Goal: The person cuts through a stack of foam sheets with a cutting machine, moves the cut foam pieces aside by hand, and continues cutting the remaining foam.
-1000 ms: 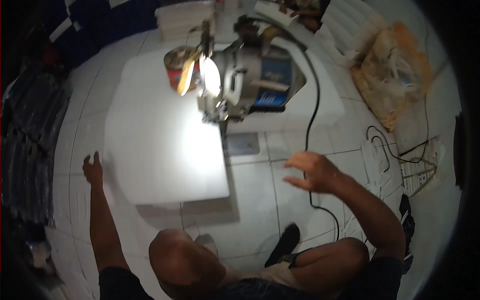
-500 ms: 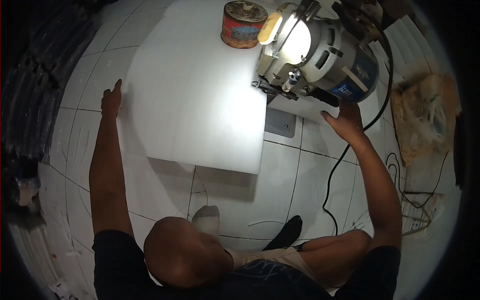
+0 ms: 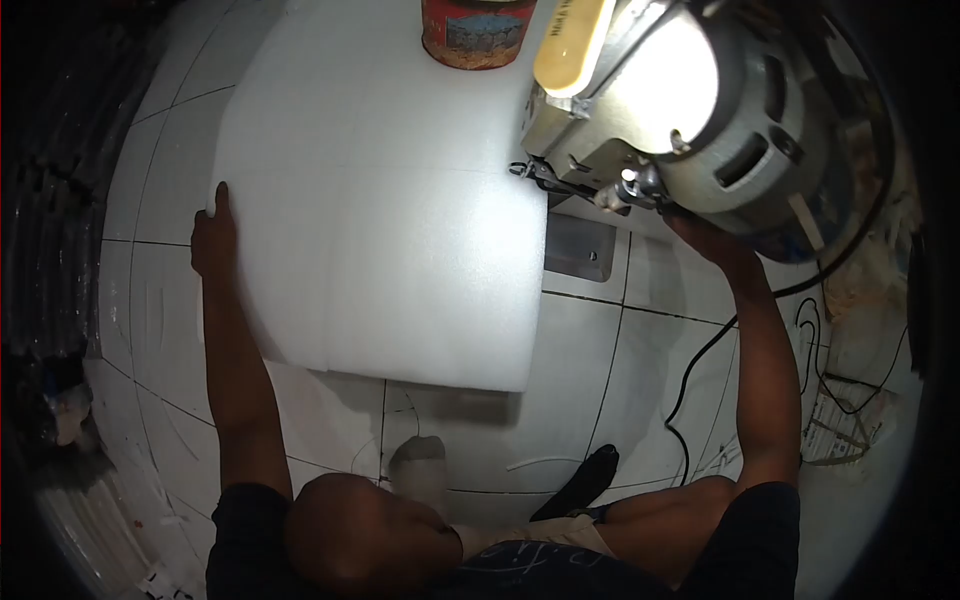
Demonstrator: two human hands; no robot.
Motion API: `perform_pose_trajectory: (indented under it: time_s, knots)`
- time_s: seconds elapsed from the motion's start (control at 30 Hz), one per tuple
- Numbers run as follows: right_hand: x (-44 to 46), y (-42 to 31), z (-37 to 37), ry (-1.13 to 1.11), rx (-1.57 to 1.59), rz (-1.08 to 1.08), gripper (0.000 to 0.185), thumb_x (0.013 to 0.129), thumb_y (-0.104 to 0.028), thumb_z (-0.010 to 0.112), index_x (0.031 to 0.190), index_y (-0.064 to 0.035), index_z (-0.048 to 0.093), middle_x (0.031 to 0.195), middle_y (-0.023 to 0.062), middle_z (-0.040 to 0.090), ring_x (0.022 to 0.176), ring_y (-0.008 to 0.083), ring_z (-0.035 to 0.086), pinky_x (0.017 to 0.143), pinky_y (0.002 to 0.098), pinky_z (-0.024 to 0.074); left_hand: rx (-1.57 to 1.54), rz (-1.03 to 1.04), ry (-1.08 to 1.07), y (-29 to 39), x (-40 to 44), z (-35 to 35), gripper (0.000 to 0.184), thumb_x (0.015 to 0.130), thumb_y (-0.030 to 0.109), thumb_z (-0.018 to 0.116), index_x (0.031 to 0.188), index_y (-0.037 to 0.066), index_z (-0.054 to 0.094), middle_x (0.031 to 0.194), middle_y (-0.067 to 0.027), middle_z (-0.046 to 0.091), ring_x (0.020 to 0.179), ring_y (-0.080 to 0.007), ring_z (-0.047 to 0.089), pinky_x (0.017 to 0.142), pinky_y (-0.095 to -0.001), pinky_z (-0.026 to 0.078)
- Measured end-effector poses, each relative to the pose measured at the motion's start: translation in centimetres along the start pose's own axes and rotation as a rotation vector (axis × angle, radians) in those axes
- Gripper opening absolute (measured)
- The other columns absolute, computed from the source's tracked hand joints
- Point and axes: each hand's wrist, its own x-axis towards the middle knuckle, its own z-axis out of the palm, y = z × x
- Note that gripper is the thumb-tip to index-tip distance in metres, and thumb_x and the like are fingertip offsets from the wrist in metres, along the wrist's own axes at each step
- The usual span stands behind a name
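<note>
A large white foam sheet (image 3: 390,230) lies in front of me, its near edge raised a little off the floor. My left hand (image 3: 214,242) is at its left edge, index finger pointing forward along the rim, the other fingers curled at the edge. On the right stands a tall electric cutting machine (image 3: 630,130) with a round motor housing, a bright lit disc and a yellow part. Its front touches or overhangs the foam's right edge; I cannot tell which. My right hand (image 3: 715,245) reaches up under the motor, closed against the machine, with most fingers hidden.
A metal base plate (image 3: 580,247) rests on the tiled floor beside the foam. A rusty red tin (image 3: 477,35) stands on the foam. A black cable (image 3: 690,370) loops past my right arm. Dark plastic-wrapped stock (image 3: 60,200) lines the left. My feet are below the foam.
The view has leaned closer, so the machine looks larger and the foam sits lower in view. My left hand now overlaps the foam's edge. My right hand's thumb has tucked in under the motor.
</note>
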Motion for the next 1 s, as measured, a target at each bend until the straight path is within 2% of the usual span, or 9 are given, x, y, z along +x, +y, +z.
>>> perform_pose_trajectory:
  time_s: [0.07, 0.17, 0.37, 0.43, 0.63, 0.83, 0.9, 0.93, 1.0]
  knots:
    - [1.2, 0.8, -1.7, -0.034, -0.092, 0.033, 0.043, 0.101, -0.03, 0.036, 0.14, -0.011, 0.042, 0.141, 0.0109, 0.044, 0.129, 0.0243, 0.047, 0.105, 0.0425, 0.0436, 0.008, 0.035, -0.001, -0.3, -0.1, 0.0, 0.096, 0.083, 0.078, 0.034, 0.137, -0.001, 0.046, 0.132, -0.0201, 0.055, 0.126, -0.0345, 0.05, 0.104, -0.0473, 0.038]
    - [1.7, 2.0, -2.7, -0.061, 0.099, 0.066, 0.042, 0.098, -0.045, 0.042, 0.13, -0.0212, 0.053, 0.127, 0.0029, 0.052, 0.122, 0.0201, 0.049, 0.102, 0.0453, 0.0432, -0.003, 0.006, -0.003, -0.1, -0.1, -0.2, 0.096, 0.084, 0.077, 0.034, 0.137, -0.002, 0.045, 0.133, -0.0207, 0.055, 0.126, -0.0348, 0.05, 0.104, -0.047, 0.038]
    - [1.4, 1.4, -2.6, -0.095, -0.058, 0.002, 0.049, 0.097, -0.046, 0.045, 0.141, -0.0242, 0.045, 0.14, -0.0001, 0.047, 0.129, 0.0176, 0.046, 0.105, 0.0422, 0.0412, 0.022, 0.012, 0.011, 0.0, -0.5, -0.2, 0.098, 0.084, 0.077, 0.034, 0.138, -0.004, 0.043, 0.134, -0.0222, 0.053, 0.126, -0.0352, 0.05, 0.104, -0.0461, 0.039]
    - [1.8, 1.8, -3.2, -0.068, 0.042, 0.061, 0.05, 0.103, -0.037, 0.036, 0.144, -0.0091, 0.034, 0.147, 0.012, 0.037, 0.134, 0.0256, 0.041, 0.112, 0.0434, 0.0357, 0.023, 0.023, 0.011, 0.2, -0.8, -0.1, 0.097, 0.085, 0.077, 0.034, 0.138, -0.004, 0.043, 0.134, -0.0224, 0.053, 0.126, -0.0355, 0.05, 0.104, -0.046, 0.039]
    - [2.7, 2.8, -3.3, -0.012, 0.388, 0.161, 0.058, 0.098, -0.048, 0.046, 0.142, -0.01, 0.04, 0.144, 0.0129, 0.043, 0.133, 0.0276, 0.042, 0.11, 0.0472, 0.0349, 0.029, 0.051, 0.032, 0.4, -1.1, 0.4, 0.097, 0.085, 0.076, 0.034, 0.138, -0.005, 0.042, 0.134, -0.023, 0.053, 0.125, -0.0363, 0.051, 0.104, -0.0458, 0.04]
    - [1.7, 2.5, -2.5, 0.038, 0.335, 0.127, 0.059, 0.097, -0.049, 0.047, 0.14, -0.0092, 0.042, 0.141, 0.0134, 0.045, 0.131, 0.0297, 0.045, 0.11, 0.0478, 0.0347, 0.011, 0.045, 0.035, 1.2, -2.2, 0.0, 0.096, 0.085, 0.075, 0.036, 0.137, -0.006, 0.043, 0.134, -0.0233, 0.052, 0.125, -0.0367, 0.051, 0.103, -0.0458, 0.04]
    - [1.2, 2.3, -2.8, -0.063, 0.641, 0.278, 0.05, 0.095, -0.044, 0.054, 0.14, -0.0219, 0.046, 0.14, -0.0051, 0.047, 0.125, 0.0141, 0.049, 0.102, 0.0358, 0.0431, 0.006, 0.045, 0.032, 1.0, -2.1, 0.2, 0.096, 0.085, 0.075, 0.036, 0.137, -0.006, 0.043, 0.134, -0.0233, 0.053, 0.125, -0.0367, 0.051, 0.103, -0.0459, 0.041]
    - [0.9, 2.4, -2.6, -0.058, 0.642, 0.269, 0.05, 0.095, -0.044, 0.054, 0.14, -0.0219, 0.046, 0.14, -0.0051, 0.047, 0.125, 0.0141, 0.049, 0.102, 0.0358, 0.0431, 0.003, 0.054, 0.038, 0.9, -1.9, 0.4, 0.096, 0.085, 0.074, 0.036, 0.137, -0.006, 0.043, 0.133, -0.0233, 0.053, 0.125, -0.0366, 0.051, 0.103, -0.0459, 0.041]
    - [0.3, 2.4, -2.2, 0.028, 0.107, 0.013, 0.05, 0.097, -0.045, 0.047, 0.132, -0.0094, 0.048, 0.134, 0.0138, 0.048, 0.125, 0.0284, 0.049, 0.106, 0.0467, 0.0402, 0.025, 0.053, 0.039, 0.8, -1.6, 0.7, 0.096, 0.084, 0.075, 0.037, 0.137, -0.005, 0.043, 0.132, -0.0231, 0.054, 0.124, -0.0363, 0.052, 0.103, -0.0456, 0.041]
